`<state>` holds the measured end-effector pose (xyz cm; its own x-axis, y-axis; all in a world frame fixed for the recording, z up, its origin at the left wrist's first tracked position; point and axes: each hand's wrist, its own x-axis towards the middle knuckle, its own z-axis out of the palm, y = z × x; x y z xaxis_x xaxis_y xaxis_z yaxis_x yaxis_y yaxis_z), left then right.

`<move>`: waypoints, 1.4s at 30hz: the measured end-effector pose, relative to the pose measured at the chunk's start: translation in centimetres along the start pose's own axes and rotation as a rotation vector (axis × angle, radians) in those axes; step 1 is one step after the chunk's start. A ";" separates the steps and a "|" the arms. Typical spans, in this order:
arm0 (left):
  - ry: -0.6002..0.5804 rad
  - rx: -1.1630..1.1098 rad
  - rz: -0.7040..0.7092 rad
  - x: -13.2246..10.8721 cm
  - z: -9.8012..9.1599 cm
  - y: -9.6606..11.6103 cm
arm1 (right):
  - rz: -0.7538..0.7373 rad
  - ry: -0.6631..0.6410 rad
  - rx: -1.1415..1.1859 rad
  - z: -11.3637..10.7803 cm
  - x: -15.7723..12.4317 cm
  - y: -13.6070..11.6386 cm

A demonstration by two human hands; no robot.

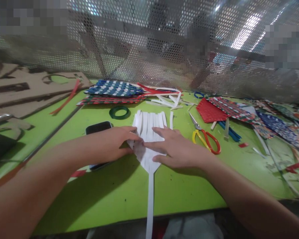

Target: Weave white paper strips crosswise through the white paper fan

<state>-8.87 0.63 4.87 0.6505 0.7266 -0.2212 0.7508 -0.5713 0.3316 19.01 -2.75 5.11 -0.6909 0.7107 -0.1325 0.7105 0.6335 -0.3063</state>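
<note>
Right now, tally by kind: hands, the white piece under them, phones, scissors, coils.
Hands: 2 (left hand, right hand)
White piece: 1
Phone: 1
Scissors: 1 pair
Coils: 2 (green coil, blue coil)
Total: 7

Phone [99, 126] partly behind L arm [72, 149], white strip [150, 202] past btm edge.

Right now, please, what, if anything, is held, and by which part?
The left hand touches the left edge of the white strips, grip unclear; the right hand rests on them.
</note>
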 end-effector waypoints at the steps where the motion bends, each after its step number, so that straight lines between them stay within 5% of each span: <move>1: -0.002 -0.002 -0.008 0.0 0.0 0.0 | -0.009 0.005 0.004 0.0 0.0 0.0; 10: 0.006 0.017 -0.017 0.1 -0.2 0.6 | -0.031 0.052 0.032 0.2 -0.4 0.1; 17: 0.018 0.033 -0.019 -0.1 -0.3 1.0 | 0.047 0.402 0.133 -1.3 -1.1 3.9; 24: 0.016 0.046 -0.047 -0.2 -0.4 0.9 | 0.083 0.201 0.158 -2.4 -1.6 5.2; 32: 0.019 0.085 -0.029 -0.1 -0.2 0.7 | 0.233 0.174 0.190 -2.3 -1.8 5.1; 42: 0.062 0.046 -0.024 -0.3 -0.1 0.7 | 0.464 0.128 0.792 -2.1 -1.8 4.7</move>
<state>-8.55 0.10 5.27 0.6250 0.7616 -0.1712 0.7715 -0.5693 0.2840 23.88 -0.35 5.86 -0.3062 0.8992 -0.3126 0.5810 -0.0835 -0.8096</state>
